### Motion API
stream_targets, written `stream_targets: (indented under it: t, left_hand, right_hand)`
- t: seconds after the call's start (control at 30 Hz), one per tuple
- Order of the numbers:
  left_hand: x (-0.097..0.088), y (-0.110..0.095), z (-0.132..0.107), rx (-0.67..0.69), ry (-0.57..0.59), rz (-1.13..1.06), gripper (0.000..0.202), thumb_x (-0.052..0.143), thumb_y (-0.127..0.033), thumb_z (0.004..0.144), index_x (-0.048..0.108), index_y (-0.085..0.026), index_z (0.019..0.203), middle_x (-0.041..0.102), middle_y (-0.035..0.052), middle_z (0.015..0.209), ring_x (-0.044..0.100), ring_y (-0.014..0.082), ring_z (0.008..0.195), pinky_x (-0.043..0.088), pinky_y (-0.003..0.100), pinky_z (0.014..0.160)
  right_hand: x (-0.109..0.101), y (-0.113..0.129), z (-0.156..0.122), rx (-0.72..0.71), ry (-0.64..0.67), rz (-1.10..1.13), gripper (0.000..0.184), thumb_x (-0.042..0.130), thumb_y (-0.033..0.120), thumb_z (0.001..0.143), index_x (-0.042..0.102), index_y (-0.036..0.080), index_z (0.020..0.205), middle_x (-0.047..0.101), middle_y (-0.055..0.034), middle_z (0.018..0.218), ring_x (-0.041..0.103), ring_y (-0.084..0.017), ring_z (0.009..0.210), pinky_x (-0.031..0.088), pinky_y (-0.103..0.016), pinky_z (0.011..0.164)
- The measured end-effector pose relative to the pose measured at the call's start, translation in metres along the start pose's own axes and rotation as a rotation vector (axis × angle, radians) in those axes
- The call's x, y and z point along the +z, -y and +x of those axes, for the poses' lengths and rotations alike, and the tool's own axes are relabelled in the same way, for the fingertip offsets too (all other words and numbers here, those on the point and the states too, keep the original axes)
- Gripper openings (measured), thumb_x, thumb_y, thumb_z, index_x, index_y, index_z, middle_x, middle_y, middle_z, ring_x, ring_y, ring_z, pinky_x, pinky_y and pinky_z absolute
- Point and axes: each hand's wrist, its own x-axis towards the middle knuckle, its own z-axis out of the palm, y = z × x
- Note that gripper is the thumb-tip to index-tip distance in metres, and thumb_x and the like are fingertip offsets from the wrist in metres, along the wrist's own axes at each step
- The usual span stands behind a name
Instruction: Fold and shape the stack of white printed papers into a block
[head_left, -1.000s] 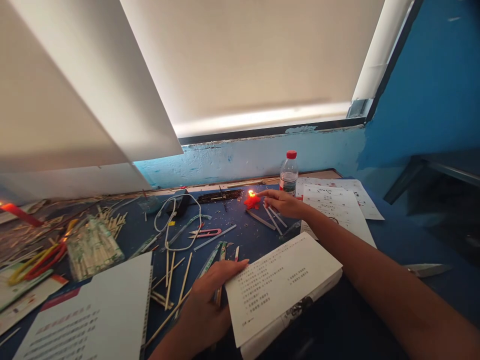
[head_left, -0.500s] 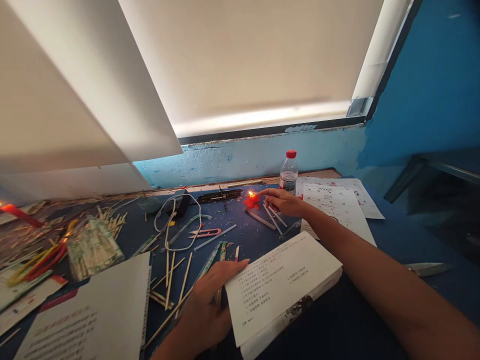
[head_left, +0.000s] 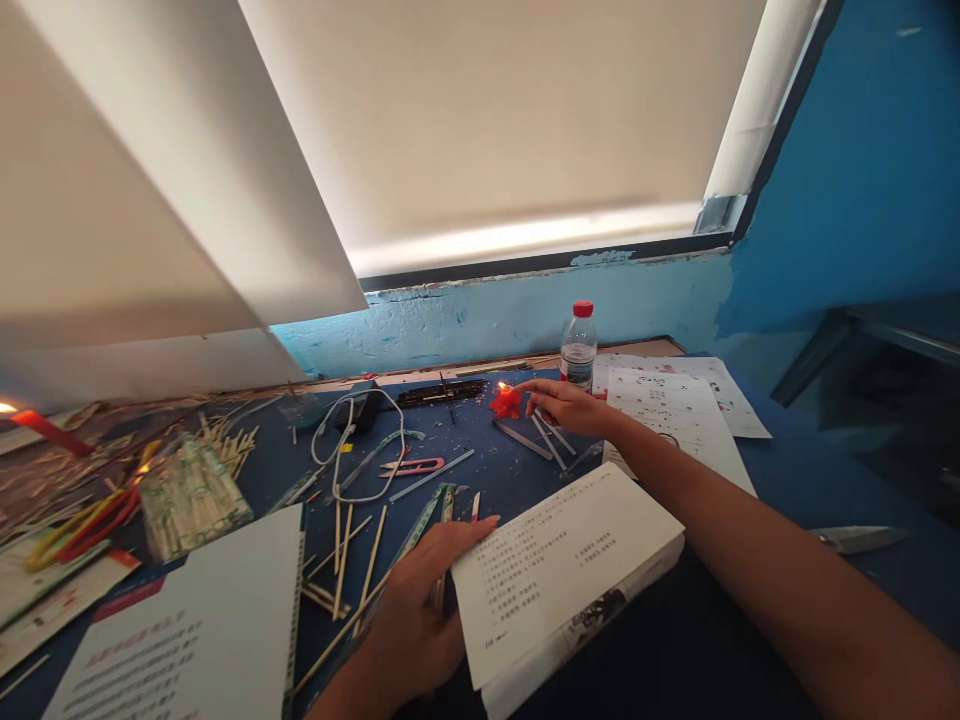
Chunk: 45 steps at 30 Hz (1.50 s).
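We see right hand, fingers slack, at 3 o'clock of the lit red candle; left hand flat, unclenched, touching the 9 o'clock edge of the booklet.

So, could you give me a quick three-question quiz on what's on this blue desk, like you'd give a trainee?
1. True or false: the right hand is close beside a small red candle that is lit.
2. The cap of the water bottle is: A blue, B red, C green?
3. Which printed thing does the left hand touch at its edge?

Key: 1 true. 2 B. 3 the open booklet.
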Motion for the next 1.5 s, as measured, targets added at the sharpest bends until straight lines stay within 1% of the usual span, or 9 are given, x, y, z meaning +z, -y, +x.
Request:
stream_targets:
  t: [0.1,0.27,0.43,0.77,1.0,1.27,1.37,1.5]
  left_hand:
    - [0.0006,-0.0008,-0.0008,-0.015,0.011,-0.003,0.059,0.069,-0.017,0.087,0.056,-0.031,0.143,0.075,0.0091,0.125,0.074,0.0255,0.106,0.060,0.037,0.088]
    - [0.0014,-0.0014,0.0001,-0.031,0.009,-0.029,0.060,0.070,-0.017,0.088,0.055,-0.033,0.144,0.076,0.0075,0.119,0.076,0.0238,0.100,0.060,0.036,0.085]
    - [0.0017,-0.0006,-0.0005,-0.026,0.002,-0.018,0.060,0.071,-0.016,0.087,0.056,-0.033,0.143,0.075,0.0082,0.122,0.076,0.0245,0.101,0.061,0.033,0.079]
    - [0.0011,-0.0014,-0.0012,-0.039,-0.008,-0.032,0.060,0.071,-0.016,0.087,0.056,-0.033,0.143,0.076,0.0083,0.120,0.077,0.0247,0.100,0.062,0.034,0.080]
    - [0.0021,-0.0009,-0.0011,-0.031,-0.019,-0.026,0.059,0.072,-0.015,0.086,0.058,-0.031,0.141,0.077,0.0095,0.121,0.077,0.0257,0.099,0.062,0.034,0.079]
    - [0.0006,-0.0033,-0.0001,-0.020,-0.014,-0.028,0.057,0.070,-0.017,0.087,0.058,-0.030,0.141,0.077,0.0100,0.117,0.077,0.0256,0.097,0.062,0.036,0.079]
    - [0.0011,-0.0033,-0.0009,-0.014,-0.010,-0.044,0.057,0.070,-0.017,0.087,0.057,-0.031,0.141,0.077,0.0093,0.116,0.076,0.0254,0.097,0.062,0.037,0.080]
    - [0.0020,-0.0040,-0.0002,-0.033,-0.010,-0.056,0.058,0.072,-0.016,0.086,0.058,-0.031,0.141,0.077,0.0083,0.116,0.076,0.0252,0.097,0.061,0.036,0.080]
  right_hand:
    - [0.0004,-0.0009,0.0000,-0.004,0.002,-0.003,0.036,0.045,0.028,0.106,0.062,0.025,0.138,0.071,-0.0075,0.100,0.053,-0.015,0.064,0.043,-0.029,0.054]
    - [0.0001,-0.0026,0.0003,-0.004,-0.003,-0.008,0.037,0.044,0.027,0.107,0.061,0.024,0.139,0.071,-0.0080,0.100,0.054,-0.016,0.064,0.043,-0.029,0.054]
    - [-0.0005,-0.0021,0.0001,-0.008,-0.003,-0.006,0.037,0.045,0.028,0.107,0.061,0.025,0.139,0.071,-0.0080,0.101,0.055,-0.016,0.066,0.044,-0.029,0.055]
    - [-0.0001,-0.0013,0.0006,-0.016,0.002,-0.003,0.035,0.044,0.026,0.107,0.062,0.023,0.137,0.072,-0.0075,0.100,0.053,-0.015,0.064,0.044,-0.029,0.055]
    - [-0.0023,-0.0047,0.0017,-0.001,-0.001,-0.008,0.036,0.045,0.032,0.107,0.062,0.024,0.138,0.071,-0.0072,0.099,0.051,-0.014,0.061,0.039,-0.028,0.051]
    - [-0.0011,0.0024,-0.0010,-0.004,0.003,-0.008,0.035,0.043,0.025,0.107,0.062,0.024,0.136,0.071,-0.0071,0.100,0.054,-0.015,0.065,0.044,-0.028,0.055]
    - [-0.0014,0.0029,-0.0012,-0.006,0.004,-0.011,0.036,0.042,0.025,0.107,0.063,0.024,0.136,0.072,-0.0073,0.100,0.055,-0.015,0.065,0.045,-0.029,0.056]
    - [-0.0024,0.0022,-0.0012,-0.008,0.001,-0.016,0.036,0.043,0.026,0.107,0.063,0.024,0.136,0.071,-0.0070,0.098,0.054,-0.015,0.066,0.045,-0.029,0.056]
